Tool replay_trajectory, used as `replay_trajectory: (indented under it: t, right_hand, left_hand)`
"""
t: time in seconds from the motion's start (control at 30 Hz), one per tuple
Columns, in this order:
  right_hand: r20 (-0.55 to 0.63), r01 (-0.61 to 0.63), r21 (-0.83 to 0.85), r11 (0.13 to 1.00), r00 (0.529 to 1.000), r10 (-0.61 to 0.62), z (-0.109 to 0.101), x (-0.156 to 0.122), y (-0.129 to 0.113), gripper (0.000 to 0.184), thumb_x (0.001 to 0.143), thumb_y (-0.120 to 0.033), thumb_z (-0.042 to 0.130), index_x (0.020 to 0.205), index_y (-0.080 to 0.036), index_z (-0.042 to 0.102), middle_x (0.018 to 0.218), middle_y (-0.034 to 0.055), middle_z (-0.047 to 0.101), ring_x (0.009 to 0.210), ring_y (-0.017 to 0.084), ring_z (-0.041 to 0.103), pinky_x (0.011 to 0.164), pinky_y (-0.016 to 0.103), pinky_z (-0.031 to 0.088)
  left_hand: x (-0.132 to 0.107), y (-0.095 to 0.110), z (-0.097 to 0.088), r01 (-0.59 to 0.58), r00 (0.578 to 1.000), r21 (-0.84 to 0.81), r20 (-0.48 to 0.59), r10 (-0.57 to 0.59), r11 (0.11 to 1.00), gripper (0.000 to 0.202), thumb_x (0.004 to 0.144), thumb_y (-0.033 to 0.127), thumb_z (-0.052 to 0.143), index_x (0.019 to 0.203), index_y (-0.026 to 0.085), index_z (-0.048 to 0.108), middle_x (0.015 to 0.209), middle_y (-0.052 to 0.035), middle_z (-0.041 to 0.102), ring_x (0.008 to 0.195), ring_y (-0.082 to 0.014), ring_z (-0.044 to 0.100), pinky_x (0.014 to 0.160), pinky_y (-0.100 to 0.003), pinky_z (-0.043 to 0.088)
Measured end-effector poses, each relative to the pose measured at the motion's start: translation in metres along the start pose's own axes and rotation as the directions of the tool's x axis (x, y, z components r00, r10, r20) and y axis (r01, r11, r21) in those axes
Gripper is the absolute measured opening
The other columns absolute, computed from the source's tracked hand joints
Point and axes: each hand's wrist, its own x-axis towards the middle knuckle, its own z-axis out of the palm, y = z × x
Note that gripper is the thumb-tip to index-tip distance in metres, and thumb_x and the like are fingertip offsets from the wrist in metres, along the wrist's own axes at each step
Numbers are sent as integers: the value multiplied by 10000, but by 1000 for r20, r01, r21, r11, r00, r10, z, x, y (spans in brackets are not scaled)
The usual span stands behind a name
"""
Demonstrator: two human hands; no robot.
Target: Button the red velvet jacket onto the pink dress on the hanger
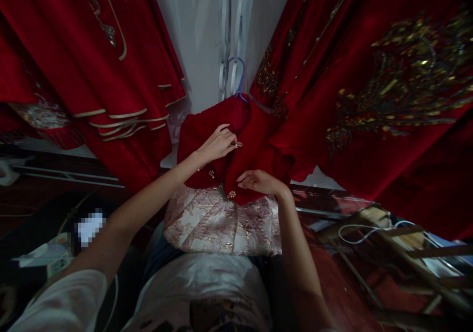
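A short red jacket (pixel 258 140) hangs from a purple-blue hanger (pixel 242 78), its front spread above my lap. Flower-shaped beaded buttons sit along its front edges, among them a lower button (pixel 231 194) and another button (pixel 212 174) to the left. My left hand (pixel 220 142) is closed in a pinch at the upper beaded button (pixel 239 145), on the jacket's front edge. On the jacket's right panel rests my right hand (pixel 256 181), fingers loosely stretched and nothing visible in them. Pale pink and gold brocade cloth (pixel 221 221) lies across my lap under the jacket's hem.
Red gowns with pale trim (pixel 125 76) hang at the left. A red gown with gold beadwork (pixel 402 90) hangs at the right. White cabinet doors (pixel 195 26) stand behind. A wooden rack with a white cable (pixel 358 233) stands low right; a power strip (pixel 61 258) lies at left.
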Motion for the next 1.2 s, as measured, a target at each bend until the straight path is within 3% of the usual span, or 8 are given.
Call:
replay_trajectory:
  t: [0.47, 0.67, 0.77, 0.93, 1.0, 1.1, 1.13, 1.2]
  right_hand:
    - [-19, -9, -7, 1000, 1000, 9, 2, -1, -8, 221, 805, -271, 641, 987, -145, 641, 882, 70, 712, 792, 137, 668, 786, 298, 541]
    - [-118, 128, -26, 991, 985, -130, -1, 2, -6, 225, 817, -287, 628, 996, -152, 642, 936, 74, 705, 882, 148, 665, 856, 316, 533]
    - [-283, 236, -60, 970, 928, -243, -4, 4, -17, 253, 837, -340, 605, 1022, -168, 633, 1053, 83, 675, 971, 156, 640, 911, 324, 514]
    - [-620, 440, -135, 888, 661, -422, -8, 29, -59, 416, 885, -462, 505, 1210, -204, 528, 1319, 91, 529, 1252, 167, 485, 1094, 336, 373]
    - [-628, 463, -86, 882, 663, -409, -8, 47, -77, 553, 892, -534, 446, 1337, -208, 411, 1412, 92, 447, 1323, 175, 419, 1124, 353, 333]
    - [-664, 311, 11, 950, 713, -225, -4, 71, -93, 773, 875, -607, 411, 1437, -105, 235, 1486, 168, 328, 1403, 232, 300, 1151, 394, 274]
    - [-695, 213, 17, 977, 705, -142, -2, 75, -95, 847, 854, -626, 435, 1438, -56, 206, 1487, 212, 301, 1419, 271, 258, 1157, 422, 246]
    - [-779, 9, -34, 999, 626, -32, 0, 77, -93, 959, 808, -651, 496, 1420, 16, 181, 1466, 294, 270, 1423, 358, 198, 1154, 497, 193]
  left_hand:
    - [-9, -5, 0, 101, 991, -59, -82, -106, 993, 168, 885, 310, 541, 857, 176, 638, 771, -3, 672, 791, -166, 648, 1162, -574, 173]
    - [-7, -2, -3, 106, 993, -36, -56, -108, 994, 160, 888, 314, 530, 919, 178, 607, 766, 7, 647, 780, -165, 640, 1160, -593, 146]
    - [-6, 1, -6, 103, 994, -25, -44, -104, 994, 156, 902, 291, 499, 937, 171, 592, 781, -3, 645, 787, -168, 637, 1160, -583, 158]
    - [-2, 5, -11, 49, 998, 63, -42, -46, 997, 196, 927, 259, 418, 985, 164, 580, 831, -30, 653, 848, -186, 633, 1156, -551, 197]
    - [1, 6, -12, -3, 1000, 122, 14, 1, 993, 233, 928, 253, 396, 1014, 141, 582, 849, -59, 664, 872, -195, 635, 1127, -510, 265]
    - [1, 5, -11, -14, 979, 206, 203, -29, 979, 270, 905, 191, 385, 1037, 84, 595, 803, -118, 679, 797, -215, 653, 931, -434, 427]
    - [-1, 3, -10, 20, 963, 232, 256, -81, 972, 270, 886, 160, 392, 1027, 70, 604, 784, -136, 682, 763, -225, 656, 851, -417, 446]
    - [-7, -5, -7, 147, 929, 286, 289, -232, 947, 258, 840, 109, 404, 946, 54, 633, 760, -172, 683, 738, -258, 657, 759, -415, 435]
